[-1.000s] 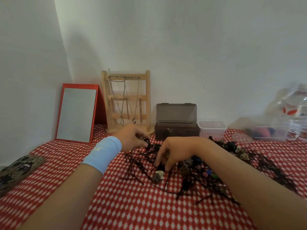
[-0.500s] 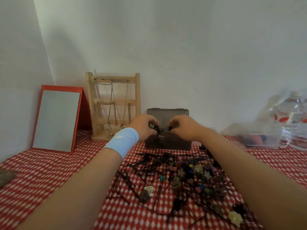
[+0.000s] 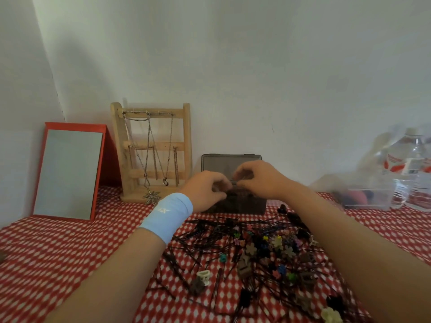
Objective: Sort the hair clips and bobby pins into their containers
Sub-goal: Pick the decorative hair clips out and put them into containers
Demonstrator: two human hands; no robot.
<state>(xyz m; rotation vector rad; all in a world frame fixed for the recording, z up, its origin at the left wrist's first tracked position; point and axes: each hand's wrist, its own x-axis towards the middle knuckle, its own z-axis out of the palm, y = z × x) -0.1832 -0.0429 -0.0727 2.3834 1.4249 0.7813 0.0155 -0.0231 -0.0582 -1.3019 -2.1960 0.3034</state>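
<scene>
Thin dark metal bobby pins [image 3: 205, 231]: strewn in a tangle on the red-and-white checked counter [image 3: 70, 252], mixed with small coloured plastic hair clips [image 3: 251, 248], just in front of the box.
Smoky dark plastic box [image 3: 245, 206]: stood by the wall with its lid [image 3: 217, 162] raised; both hands are held over its opening.
Right hand [image 3: 258, 180]: the grip is pressed together on a thin dark piece [image 3: 236, 183], probably a pin.
Left hand [image 3: 205, 191]: the fingers are curled; whether anything is pinched cannot be told.
Step in hand: the piece is best lowered below the box walls and laid lengthwise before it is released, so that nothing springs out.
Edges: the raised lid behind and the front wall below are to be cleared by the knuckles.
Open room: a wooden jewellery stand [image 3: 152, 113] is near on the left and a clear plastic tub [image 3: 368, 199] well apart on the right; withdrawal is judged safest straight back over the pile.
</scene>
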